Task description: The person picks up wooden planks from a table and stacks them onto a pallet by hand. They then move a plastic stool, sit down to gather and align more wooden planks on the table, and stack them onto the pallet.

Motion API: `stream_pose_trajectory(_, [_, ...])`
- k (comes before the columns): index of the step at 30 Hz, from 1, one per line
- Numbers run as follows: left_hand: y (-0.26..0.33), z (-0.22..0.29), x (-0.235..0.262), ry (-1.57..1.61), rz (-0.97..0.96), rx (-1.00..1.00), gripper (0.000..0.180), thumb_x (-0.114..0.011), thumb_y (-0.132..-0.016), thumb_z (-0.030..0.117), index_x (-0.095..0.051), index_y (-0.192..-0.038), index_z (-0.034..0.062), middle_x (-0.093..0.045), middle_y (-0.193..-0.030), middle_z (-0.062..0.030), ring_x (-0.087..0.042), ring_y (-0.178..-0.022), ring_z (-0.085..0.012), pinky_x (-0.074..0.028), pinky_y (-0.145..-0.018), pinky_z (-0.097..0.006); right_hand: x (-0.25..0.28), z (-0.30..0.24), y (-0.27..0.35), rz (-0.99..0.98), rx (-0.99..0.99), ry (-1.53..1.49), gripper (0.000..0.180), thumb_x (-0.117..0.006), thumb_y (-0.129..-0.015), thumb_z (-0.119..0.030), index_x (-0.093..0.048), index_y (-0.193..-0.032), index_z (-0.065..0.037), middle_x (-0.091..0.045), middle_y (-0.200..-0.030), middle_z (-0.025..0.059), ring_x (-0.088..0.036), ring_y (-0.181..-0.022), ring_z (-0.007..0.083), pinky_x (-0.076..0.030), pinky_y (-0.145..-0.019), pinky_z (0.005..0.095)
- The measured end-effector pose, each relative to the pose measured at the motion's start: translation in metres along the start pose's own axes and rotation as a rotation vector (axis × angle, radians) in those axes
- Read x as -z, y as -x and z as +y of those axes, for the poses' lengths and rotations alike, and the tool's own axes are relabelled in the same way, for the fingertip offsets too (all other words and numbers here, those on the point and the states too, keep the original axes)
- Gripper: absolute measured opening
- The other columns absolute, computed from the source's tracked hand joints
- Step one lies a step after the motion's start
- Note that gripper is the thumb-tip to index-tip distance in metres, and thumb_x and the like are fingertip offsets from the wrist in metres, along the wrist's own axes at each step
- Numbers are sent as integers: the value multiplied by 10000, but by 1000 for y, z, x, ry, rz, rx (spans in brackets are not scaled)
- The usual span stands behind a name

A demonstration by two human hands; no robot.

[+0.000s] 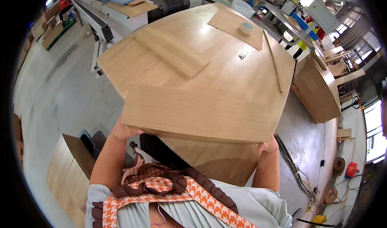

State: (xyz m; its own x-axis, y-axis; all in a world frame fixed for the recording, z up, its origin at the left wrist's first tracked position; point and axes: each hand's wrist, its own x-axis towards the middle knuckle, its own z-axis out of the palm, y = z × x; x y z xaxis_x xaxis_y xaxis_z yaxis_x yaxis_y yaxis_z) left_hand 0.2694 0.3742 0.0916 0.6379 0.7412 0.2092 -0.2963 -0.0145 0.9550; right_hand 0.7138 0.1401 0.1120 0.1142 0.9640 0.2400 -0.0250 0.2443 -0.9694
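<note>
Big machines and stacks of wood fill this busy shop, and a grey floor (60,91) runs under everything. Right in front of me is a wide wooden table (225,74). I am holding a long flat board (195,114) over its near edge. It lies almost level, with its long side running left to right.

My left hand (123,132) grips the board's left end from below. My right hand (268,145) grips the right end the same way. Most of my fingers are hidden under the wood, so I see only the tops of my hands. I think I hold it at both ends because it is long and would tip with one hand.

Another board (171,52) lies flat on the table, farther away on the left. A thin brown sheet (231,24) sits at the far side, with a roll of tape (246,27) on top of it. A thin wooden strip (273,60) lies along the right side. More wooden panels (318,87) lean on the floor to my right.
</note>
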Motion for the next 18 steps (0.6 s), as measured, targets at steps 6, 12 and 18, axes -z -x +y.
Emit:
stream_pose_trajectory(6, [-8, 2, 12, -119, -153, -18, 781, -786, -589, 104, -381, -1247, -5, -473, -1212, -91, -414, -1135, -206, -337, -941, -360, -12, -10, -16, -56, -90, 166, 718, -808, -523, -60, -488, -1161, 16, -566, -1086, 51, -509, -1017, 194, -423, -827, 352])
stream_pose_trajectory(12, [-15, 8, 0, -216, -168, 32, 915, -790, -602, 131, -247, -1325, -9, -333, -1331, -123, -288, -1231, -213, -250, -1009, -362, -9, -9, -3, -21, -120, 154, 700, -811, -493, -66, -524, -1131, -23, -552, -1103, 34, -492, -1036, 193, -425, -822, 351])
stream_pose_trajectory(18, [3, 16, -2, -287, -86, -56, 1101, -816, -542, 143, -103, -1365, -15, -274, -1367, -147, -252, -1252, -195, -225, -1031, -332, -2, 15, -25, 113, -218, 379, 742, -739, -456, -120, -496, -1150, -23, -541, -1099, 53, -490, -1044, 214, -422, -848, 365])
